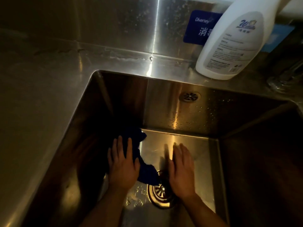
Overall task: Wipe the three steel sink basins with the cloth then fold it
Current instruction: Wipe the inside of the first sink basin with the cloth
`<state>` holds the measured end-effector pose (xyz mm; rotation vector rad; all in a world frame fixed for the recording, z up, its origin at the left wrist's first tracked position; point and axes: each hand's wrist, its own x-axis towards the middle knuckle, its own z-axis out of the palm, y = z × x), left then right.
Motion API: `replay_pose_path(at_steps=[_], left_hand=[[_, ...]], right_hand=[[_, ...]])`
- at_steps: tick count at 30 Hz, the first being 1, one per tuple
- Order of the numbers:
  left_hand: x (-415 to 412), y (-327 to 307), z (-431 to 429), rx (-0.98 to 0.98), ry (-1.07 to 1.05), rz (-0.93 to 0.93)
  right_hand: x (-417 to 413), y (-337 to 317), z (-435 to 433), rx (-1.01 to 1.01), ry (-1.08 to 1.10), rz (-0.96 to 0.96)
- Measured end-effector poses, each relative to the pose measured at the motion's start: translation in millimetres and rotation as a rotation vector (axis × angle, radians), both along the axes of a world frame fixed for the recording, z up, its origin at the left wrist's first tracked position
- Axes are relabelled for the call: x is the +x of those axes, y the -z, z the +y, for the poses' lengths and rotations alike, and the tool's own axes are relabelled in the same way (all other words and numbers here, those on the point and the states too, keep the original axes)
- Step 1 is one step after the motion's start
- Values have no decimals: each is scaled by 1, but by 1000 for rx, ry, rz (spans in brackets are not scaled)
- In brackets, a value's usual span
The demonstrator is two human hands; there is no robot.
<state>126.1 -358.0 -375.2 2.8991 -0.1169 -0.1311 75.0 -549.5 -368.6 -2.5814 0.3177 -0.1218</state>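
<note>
Cloth (139,141) under L hand (123,167), fingers apart, at basin (82,145) left wall; R hand (182,171) fingers straight, open floor (193,141) ahead.

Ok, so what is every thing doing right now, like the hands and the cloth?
left hand: flat, pressing the cloth down.
right hand: open, holding nothing, blurred.
cloth: crumpled, unfolded, on the basin floor.
basin: water drops on its back wall.
drain: strainer in, cloth edge over its rim.
bottle: standing on the ledge, top out of view.
</note>
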Motion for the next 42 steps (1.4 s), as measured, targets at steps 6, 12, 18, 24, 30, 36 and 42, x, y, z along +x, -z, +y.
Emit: replay_pose_path(at_steps=[6, 12, 18, 24, 30, 36, 42], left_hand=[[27, 14, 1, 144, 81, 193], [12, 24, 10, 225, 225, 285], [-30, 24, 25, 303, 384, 448], [-80, 7, 41, 226, 464, 342], [-148, 15, 56, 229, 588, -3], [-169, 22, 59, 204, 479, -154], [-172, 42, 60, 303, 459, -6]], right_hand=[[-67, 16, -77, -296, -61, 419], [-74, 25, -81, -212, -76, 542], [-70, 22, -83, -244, -108, 603], [-70, 18, -81, -236, -125, 623], [-70, 21, -81, -185, -105, 577], [-67, 14, -77, -197, -94, 609], [-70, 18, -78, -206, -70, 610]])
